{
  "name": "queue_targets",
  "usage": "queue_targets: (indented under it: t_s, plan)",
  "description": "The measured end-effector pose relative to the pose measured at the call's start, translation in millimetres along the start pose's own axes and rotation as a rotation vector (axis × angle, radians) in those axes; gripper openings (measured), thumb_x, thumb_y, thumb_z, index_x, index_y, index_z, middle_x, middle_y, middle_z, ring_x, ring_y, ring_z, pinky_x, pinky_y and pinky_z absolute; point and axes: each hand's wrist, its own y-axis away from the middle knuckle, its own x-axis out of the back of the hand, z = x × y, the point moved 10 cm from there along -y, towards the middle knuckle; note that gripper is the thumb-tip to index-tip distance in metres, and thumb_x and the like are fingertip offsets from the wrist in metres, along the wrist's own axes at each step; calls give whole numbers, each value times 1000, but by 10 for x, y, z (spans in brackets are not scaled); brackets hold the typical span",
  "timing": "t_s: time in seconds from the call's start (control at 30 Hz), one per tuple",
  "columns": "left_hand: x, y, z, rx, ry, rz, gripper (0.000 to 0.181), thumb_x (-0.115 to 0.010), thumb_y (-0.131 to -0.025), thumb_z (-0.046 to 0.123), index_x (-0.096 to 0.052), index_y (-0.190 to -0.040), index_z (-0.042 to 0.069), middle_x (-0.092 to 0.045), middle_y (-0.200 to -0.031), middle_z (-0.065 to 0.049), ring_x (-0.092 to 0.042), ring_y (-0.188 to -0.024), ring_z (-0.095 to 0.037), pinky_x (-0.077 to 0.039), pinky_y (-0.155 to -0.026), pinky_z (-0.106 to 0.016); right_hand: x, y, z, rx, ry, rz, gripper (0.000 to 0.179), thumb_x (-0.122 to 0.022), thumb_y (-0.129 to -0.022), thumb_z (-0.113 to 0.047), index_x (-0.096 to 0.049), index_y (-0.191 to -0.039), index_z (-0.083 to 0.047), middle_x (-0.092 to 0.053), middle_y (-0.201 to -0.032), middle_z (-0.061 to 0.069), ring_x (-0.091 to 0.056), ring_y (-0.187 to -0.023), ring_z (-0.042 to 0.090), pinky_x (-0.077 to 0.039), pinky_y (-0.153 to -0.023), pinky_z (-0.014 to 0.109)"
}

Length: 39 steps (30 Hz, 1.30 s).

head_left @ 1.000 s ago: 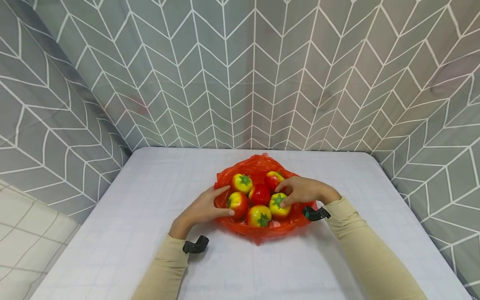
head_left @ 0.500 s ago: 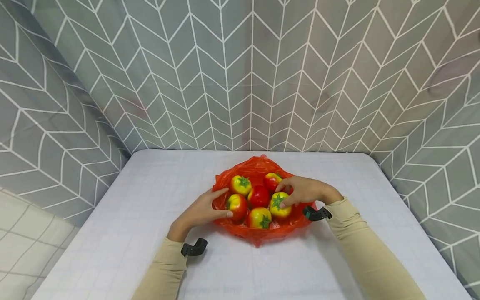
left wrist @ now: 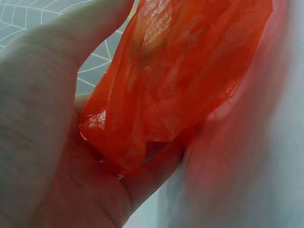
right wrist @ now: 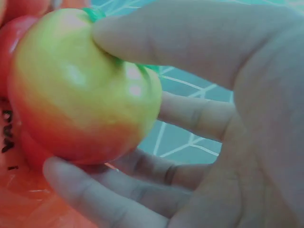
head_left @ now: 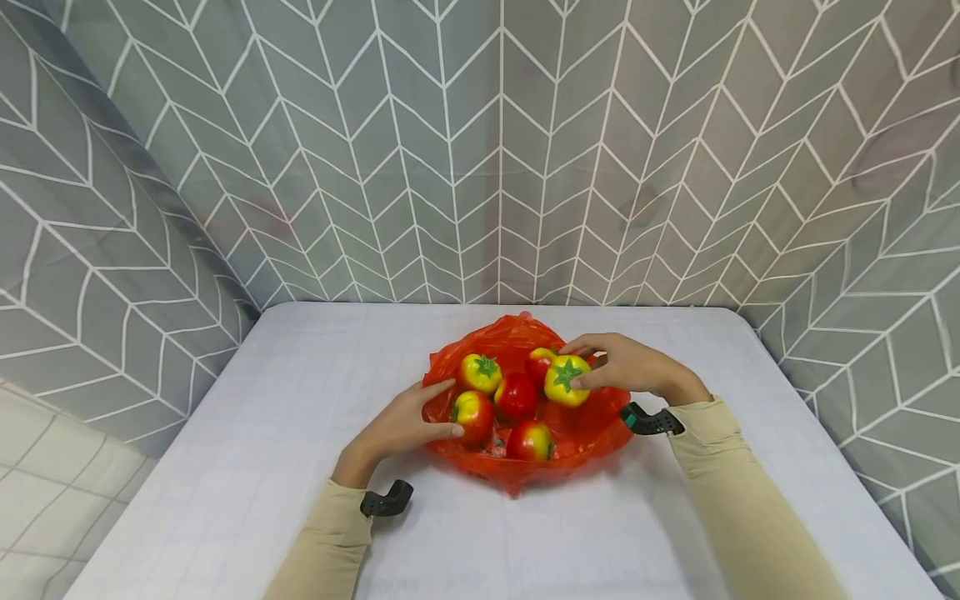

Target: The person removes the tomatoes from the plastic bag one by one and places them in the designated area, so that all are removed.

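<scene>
An opened red plastic bag point(head_left: 517, 477) lies on the table with several red-and-yellow tomatoes in it. My right hand point(head_left: 636, 363) pinches one tomato point(head_left: 564, 385) over the bag's right part, its green star-shaped top facing up. In the right wrist view, thumb and fingers hold that tomato point(right wrist: 80, 95) from both sides. My left hand point(head_left: 405, 423) holds the bag's left side, and in the left wrist view the red film point(left wrist: 166, 85) runs between thumb and fingers. Close to the left thumb sits another tomato point(head_left: 474, 418). Part of a back tomato point(head_left: 537, 363) is hidden behind the held one.
Also in the bag are a mostly red tomato point(head_left: 517, 396) in the middle, a yellow one point(head_left: 481, 372) at back left and one point(head_left: 529, 442) near the front rim. A white cloth covers the table point(head_left: 337, 350). Grey patterned curtains point(head_left: 480, 167) stand behind and beside it.
My right hand has lifted the right-hand tomato up and away from its place in the bag. The front tomato has rolled right. My left hand stays at the bag's left side.
</scene>
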Motion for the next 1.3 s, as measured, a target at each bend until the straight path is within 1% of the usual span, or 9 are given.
queue_targets:
  t_s: [0.13, 0.23, 0.37, 0.7, 0.8, 0.9, 1.03, 1.13, 1.3]
  plan:
    - [-15, 15, -11, 7, 12, 1, 89, -78, -78, 57, -48, -151, 18, -42, -153, -12, -37, -141, -33, -36, -110, -59, 70, 68, 39, 18, -125, 57, 52, -74, -90, -23, -58, -138, -10, -57, -129, 16, -58, -115, 36, -54, -91, 42]
    - [-10, 15, -10, 13, 17, 9, 89, -78, -78, 58, -48, -151, 17, -44, -152, -13, -39, -139, -34, -38, -109, -59, 121, 100, 59, 27, -186, 103, 53, -74, -90, -22, -57, -138, -9, -57, -130, 17, -58, -113, 36, -57, -88, 40]
    - [3, 18, -12, 28, 13, 13, 90, -79, -77, 59, -48, -151, 16, -45, -150, -13, -40, -138, -33, -41, -107, -59, 175, 154, 72, 33, -209, 157, 55, -74, -91, -23, -55, -141, -8, -57, -131, 17, -57, -116, 37, -57, -88, 39]
    - [-7, 20, -17, 19, 6, 11, 89, -78, -78, 58, -48, -151, 17, -44, -151, -16, -40, -138, -36, -36, -110, -60, 299, 360, 170, 6, -237, 308, 60, -73, -93, -31, -51, -146, -12, -58, -133, 14, -56, -117, 33, -56, -89, 34]
    - [12, 29, -21, 25, 3, 17, 89, -79, -77, 58, -48, -151, 18, -44, -151, -15, -40, -139, -35, -36, -110, -59, 317, 388, 203, 2, -268, 332, 60, -73, -94, -33, -50, -146, -13, -55, -135, 14, -55, -117, 34, -56, -89, 37]
    - [26, 17, -14, 18, -11, 22, 90, -78, -78, 59, -48, -151, 17, -43, -152, -15, -39, -139, -35, -35, -110, -59, 346, 399, 222, 21, -289, 350, 60, -72, -95, -31, -49, -146, -12, -53, -136, 16, -56, -115, 34, -57, -89, 41]
    - [33, 4, -6, 6, -27, 22, 90, -77, -78, 60, -47, -151, 17, -43, -153, -15, -38, -141, -35, -33, -112, -59, 388, 414, 256, 38, -304, 377, 59, -70, -96, -28, -47, -147, -8, -53, -134, 19, -60, -111, 29, -57, -88, 39]
    - [19, 4, -17, 10, -23, 13, 90, -77, -78, 60, -47, -152, 18, -43, -153, -14, -37, -141, -35, -33, -112, -59, 417, 432, 297, 34, -322, 400, 60, -70, -96, -26, -46, -147, -6, -53, -133, 21, -62, -108, 24, -58, -87, 35]
    - [6, 7, -48, 20, -17, 13, 90, -78, -77, 60, -47, -152, 19, -45, -152, -12, -36, -142, -36, -31, -112, -61, 465, 492, 360, 34, -385, 428, 63, -70, -96, -26, -43, -149, -4, -50, -135, 21, -63, -108, 22, -58, -86, 31]
